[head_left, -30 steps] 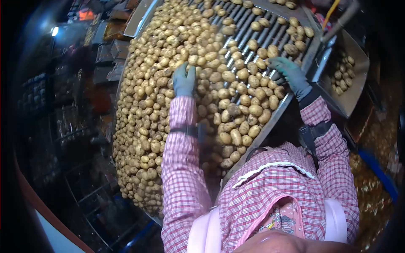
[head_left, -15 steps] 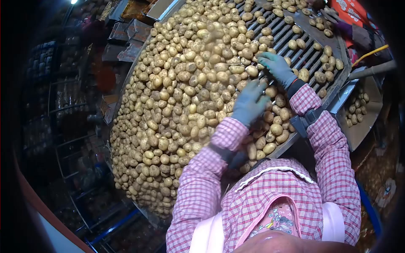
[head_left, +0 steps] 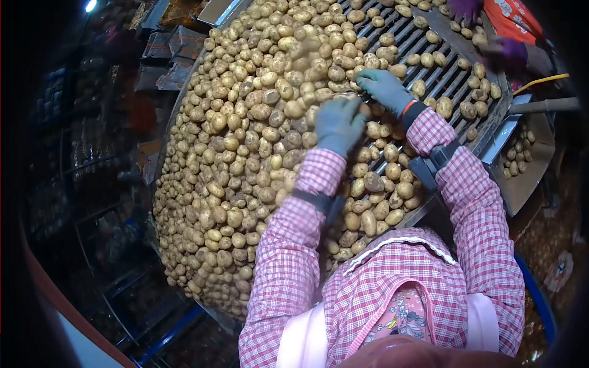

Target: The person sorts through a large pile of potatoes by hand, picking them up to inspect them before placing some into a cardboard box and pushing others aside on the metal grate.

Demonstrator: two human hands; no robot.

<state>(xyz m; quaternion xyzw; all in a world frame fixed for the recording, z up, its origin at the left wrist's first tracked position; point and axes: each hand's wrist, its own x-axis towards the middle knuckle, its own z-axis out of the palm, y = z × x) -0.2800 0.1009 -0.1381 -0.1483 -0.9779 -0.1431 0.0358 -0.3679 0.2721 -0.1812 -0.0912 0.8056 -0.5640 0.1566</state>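
A large heap of potatoes covers the left and middle of the sorting table. My left hand, in a grey-green glove, rests at the right edge of the heap with its fingers curled down onto the potatoes; its fingertips are partly hidden. Just to its upper right, my right hand, gloved alike, reaches left over the potatoes beside the metal bars. What either hand grips, if anything, cannot be made out. Loose potatoes lie on the bars and below my hands.
Another person's purple-gloved hands are at the upper right, beside red cloth. A cardboard box with potatoes stands right of the table, under a pole. Flattened boxes lie at the upper left.
Both my hands have moved left and slightly up, toward the heap. More potatoes and bars show below them. The other person's purple gloves have come further into view.
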